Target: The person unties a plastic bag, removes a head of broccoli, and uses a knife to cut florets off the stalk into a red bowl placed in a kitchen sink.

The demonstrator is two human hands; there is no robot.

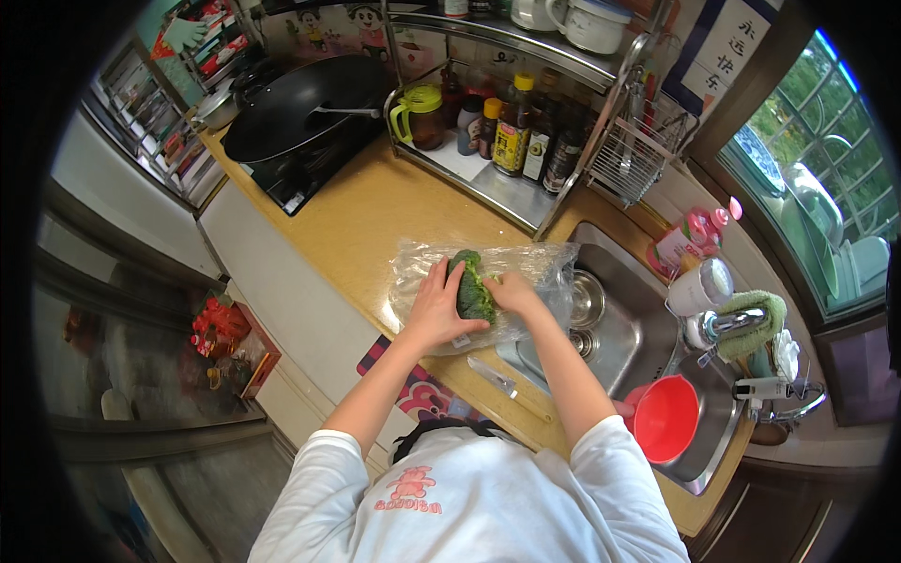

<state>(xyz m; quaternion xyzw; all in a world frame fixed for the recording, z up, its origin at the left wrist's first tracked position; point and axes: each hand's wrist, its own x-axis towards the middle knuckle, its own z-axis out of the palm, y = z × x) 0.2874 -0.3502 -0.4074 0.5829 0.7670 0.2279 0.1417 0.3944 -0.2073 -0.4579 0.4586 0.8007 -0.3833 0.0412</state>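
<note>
A head of broccoli (473, 292) lies on a clear plastic bag (415, 281) spread on the wooden-coloured counter. My left hand (440, 302) holds the broccoli from its left side, fingers over the florets and thumb at the near end. On the other side, my right hand (510, 291) has its fingers closed at the stalk, which is mostly hidden by them. A knife (517, 394) with a pale handle lies near the counter's front edge, between my forearms.
Right of the bag is a steel sink (630, 338) with a metal bowl (586, 299) and a red plastic dipper (665, 419). Beyond stand a rack (486, 186) of sauce bottles and a black wok (303, 105) on a stove. The faucet (735, 321) is at the far right.
</note>
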